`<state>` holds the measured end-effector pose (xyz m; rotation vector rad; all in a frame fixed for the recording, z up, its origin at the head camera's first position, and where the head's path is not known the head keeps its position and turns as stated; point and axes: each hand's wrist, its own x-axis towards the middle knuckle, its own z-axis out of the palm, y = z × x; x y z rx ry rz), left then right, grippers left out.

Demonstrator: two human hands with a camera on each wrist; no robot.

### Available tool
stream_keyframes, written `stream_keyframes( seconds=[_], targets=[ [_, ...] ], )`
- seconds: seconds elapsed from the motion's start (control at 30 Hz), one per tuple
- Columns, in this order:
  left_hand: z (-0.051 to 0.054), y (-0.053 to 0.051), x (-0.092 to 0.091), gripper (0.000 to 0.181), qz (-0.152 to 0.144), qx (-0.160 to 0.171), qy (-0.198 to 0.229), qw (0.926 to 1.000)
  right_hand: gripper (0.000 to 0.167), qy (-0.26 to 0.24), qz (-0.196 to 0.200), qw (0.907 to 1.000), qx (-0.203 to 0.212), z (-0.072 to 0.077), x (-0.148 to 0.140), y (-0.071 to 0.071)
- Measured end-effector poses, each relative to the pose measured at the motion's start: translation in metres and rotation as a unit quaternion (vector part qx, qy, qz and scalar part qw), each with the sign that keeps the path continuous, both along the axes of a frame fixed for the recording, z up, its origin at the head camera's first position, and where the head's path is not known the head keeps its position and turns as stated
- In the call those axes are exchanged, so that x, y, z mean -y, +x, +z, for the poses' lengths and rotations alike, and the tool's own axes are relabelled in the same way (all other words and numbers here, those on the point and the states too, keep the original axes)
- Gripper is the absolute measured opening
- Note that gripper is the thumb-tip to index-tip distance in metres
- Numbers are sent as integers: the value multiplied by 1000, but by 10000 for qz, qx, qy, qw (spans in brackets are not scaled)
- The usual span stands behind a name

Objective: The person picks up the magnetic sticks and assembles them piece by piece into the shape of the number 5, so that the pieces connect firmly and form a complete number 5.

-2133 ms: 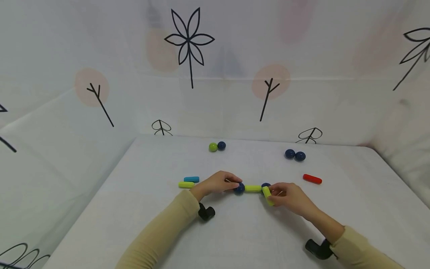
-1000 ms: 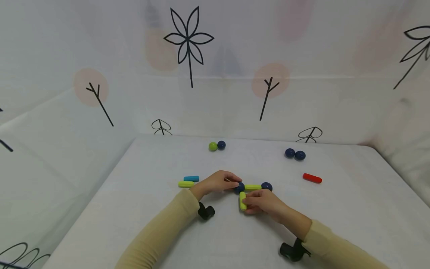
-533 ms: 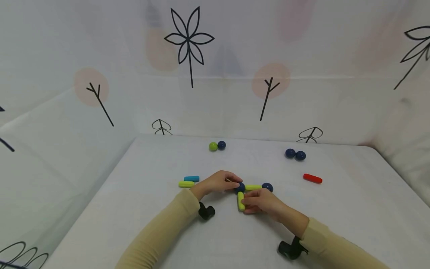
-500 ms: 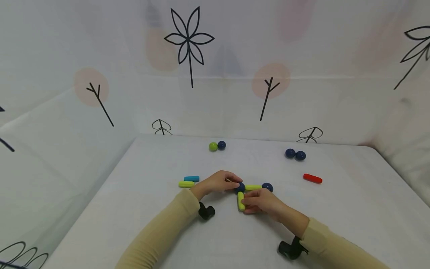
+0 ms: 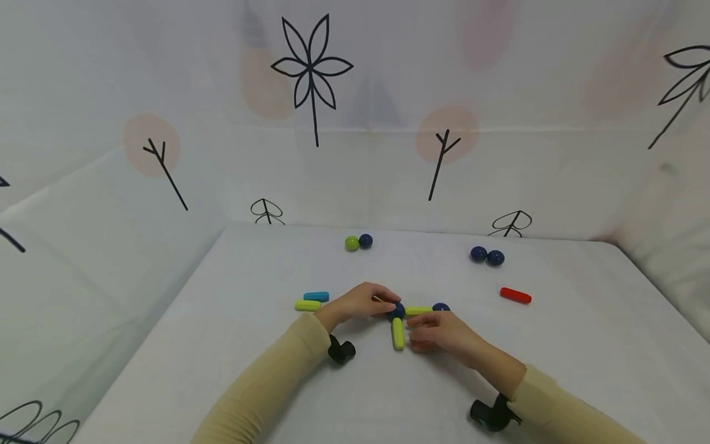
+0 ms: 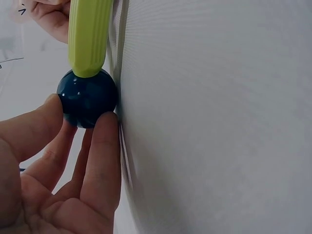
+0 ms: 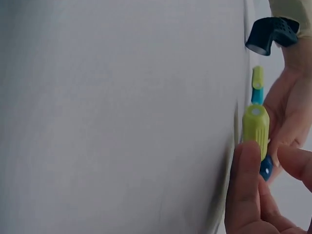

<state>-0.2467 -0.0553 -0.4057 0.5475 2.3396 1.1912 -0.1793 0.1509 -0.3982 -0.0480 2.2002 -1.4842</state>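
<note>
- Left hand [image 5: 360, 300]: pinches the held ball [image 5: 397, 311], dark blue, between thumb and fingertips. Likely reason: a round thing rolls, and this grip would steady it at the joint.
- Held ball sits at a corner on the bench [image 5: 344, 407]: the side stick [image 5: 418, 311] runs off to the right, the near stick [image 5: 398, 335] toward the person. Both yellow-green, roughly square to each other.
- Side stick lies between the held ball and the end ball [image 5: 441, 307], which is partly covered by the right hand [image 5: 440, 331].
- Right hand: holds nothing, fingers loosely bent, thumb apart from them in the right wrist view. Fingertips just beside the near stick; light contact cannot be ruled out. Placement seems to keep it ready to correct the angle.
- Near stick's free end shows a pale round spot, perhaps a magnet, which would explain end-to-ball joining.
- Loose parts sit off the joint, probably for working room: blue stick [image 5: 316, 296] and spare stick [image 5: 307, 305] at left, red stick [image 5: 516, 295] at right, green ball [image 5: 352, 243] beside a navy ball [image 5: 366, 241] farther back.
</note>
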Motion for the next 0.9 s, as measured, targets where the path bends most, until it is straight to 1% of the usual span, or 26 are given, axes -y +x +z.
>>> stream_keyframes(
  seconds=[0.1,0.3,0.37,0.47,0.6,0.9],
  targets=[
    [0,0,0,25,3,37,56,10000,35,31,59,9999,-107,1,-10,-1],
    [-1,0,-1,25,49,82,46,9999,38,-100,105,9998,-106,5,-29,-2],
    [-1,1,-1,25,43,41,27,10000,38,-86,67,9999,-95,6,-35,-2],
    [-1,1,-2,25,34,-18,-41,10000,37,-70,-105,9999,-37,8,-44,-2],
    [-1,1,-2,25,50,-21,-74,10000,39,-41,-289,9996,-14,11,-55,-2],
    [1,3,-2,25,64,30,-20,10000,44,-25,-436,9988,-200,13,-81,-6]
  ],
)
